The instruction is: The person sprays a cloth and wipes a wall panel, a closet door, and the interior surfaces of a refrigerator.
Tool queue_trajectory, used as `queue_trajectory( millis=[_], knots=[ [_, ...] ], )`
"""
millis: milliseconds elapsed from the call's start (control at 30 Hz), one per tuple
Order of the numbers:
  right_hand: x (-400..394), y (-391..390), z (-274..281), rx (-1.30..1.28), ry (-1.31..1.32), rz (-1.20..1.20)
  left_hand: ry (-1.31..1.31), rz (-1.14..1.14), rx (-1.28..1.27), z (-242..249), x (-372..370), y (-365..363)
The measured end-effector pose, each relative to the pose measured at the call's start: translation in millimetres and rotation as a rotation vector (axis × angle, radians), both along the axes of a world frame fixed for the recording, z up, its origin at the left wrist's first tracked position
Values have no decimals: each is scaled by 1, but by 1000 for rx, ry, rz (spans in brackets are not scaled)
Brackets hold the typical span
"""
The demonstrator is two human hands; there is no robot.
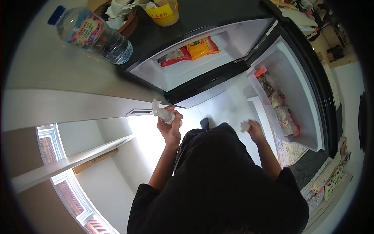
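My left hand (170, 126) is closed round a small white spray bottle (165, 116), its nozzle end up and to the left. In my right hand (255, 131) is a crumpled whitish cloth or tissue (245, 126), held between the fingers. In front of me an upper fridge compartment (156, 76) stands open, with a red packet (175, 57) and a yellow packet (202, 48) at its back. Its open door (307, 101) is on the right, and bagged items (285, 120) fill the door shelf.
On top of the fridge (206, 11) are a yellow-labelled cup (164, 13) and a brown basket (130, 25). A large water bottle (95, 36) is at the upper left. Folded fabrics (311, 169) lie at the lower right, beyond the door.
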State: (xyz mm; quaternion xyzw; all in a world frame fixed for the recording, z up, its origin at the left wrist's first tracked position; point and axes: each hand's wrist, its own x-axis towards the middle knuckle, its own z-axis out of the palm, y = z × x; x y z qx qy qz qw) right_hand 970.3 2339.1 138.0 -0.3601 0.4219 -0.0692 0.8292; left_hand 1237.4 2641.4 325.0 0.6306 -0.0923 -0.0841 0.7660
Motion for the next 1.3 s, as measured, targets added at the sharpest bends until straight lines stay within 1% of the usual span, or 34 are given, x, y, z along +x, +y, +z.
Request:
queue_trajectory(
  millis=[33,67,100,167,200,233,267,300,367,433,533,633,667,700,767,833,867,900,967,1000,1067,1100,1133,1167,1233,1267,1300],
  knots=[
    [-39,-7,-3,-58,20,20,-10,10,-10,0,-2,-2],
    [-100,-24,-51,-156,51,34,-15,15,-18,0,-4,-4],
    [-135,-25,-55,-255,247,-62,-20,20,-25,1,-8,-6],
    [-231,-63,-115,-383,383,-144,-21,45,-11,7,-18,-12],
    [-251,-75,-110,-388,352,-301,-10,61,9,11,-24,-14],
    [-264,-82,-96,-386,320,-459,-21,61,12,12,-30,-16],
    [-265,-94,-73,-355,299,-565,-26,61,17,11,-36,-17],
    [-264,-110,-47,-320,281,-677,-30,54,24,11,-43,-18],
    [-240,-108,29,-400,51,-750,-38,24,10,12,-61,-22],
    [-228,-112,72,-481,18,-646,-52,-13,-9,18,-80,-26],
    [-225,-124,90,-466,22,-521,-86,-64,11,23,-116,-34],
    [-228,-120,95,-520,-2,-462,-61,-70,43,26,-163,-38],
    [-227,-115,100,-511,34,-490,-62,-74,51,29,-179,-39],
    [-226,-109,106,-531,55,-465,-70,-77,54,27,-194,-39],
    [-237,-105,95,-539,89,-360,-82,-225,50,23,-222,-34],
    [-242,-87,78,-532,57,-334,-90,-313,61,32,-245,-33],
    [-244,-77,73,-533,37,-297,-93,-352,65,37,-252,-32],
    [-240,-66,81,-564,35,-157,-97,-386,71,39,-257,-31],
    [-229,-45,72,-533,61,-90,-186,-426,115,49,-264,-32],
    [-224,-36,71,-504,25,-10,-186,-443,64,55,-268,-34],
    [-203,-15,93,-469,-30,173,-197,-448,7,64,-272,-35],
    [-188,-1,113,-462,-50,275,-158,-464,-63,68,-275,-35],
    [-175,8,117,-454,-103,381,-122,-480,-134,70,-276,-35],
    [-161,16,122,-445,-154,488,-134,-468,-140,71,-276,-32],
    [-130,39,150,-503,-302,513,-145,-483,-113,70,-272,-20],
    [-112,50,165,-620,-285,469,-144,-433,-68,53,-267,-9],
    [-104,48,168,-630,-298,479,-158,-420,-73,55,-263,-9]
  ],
)
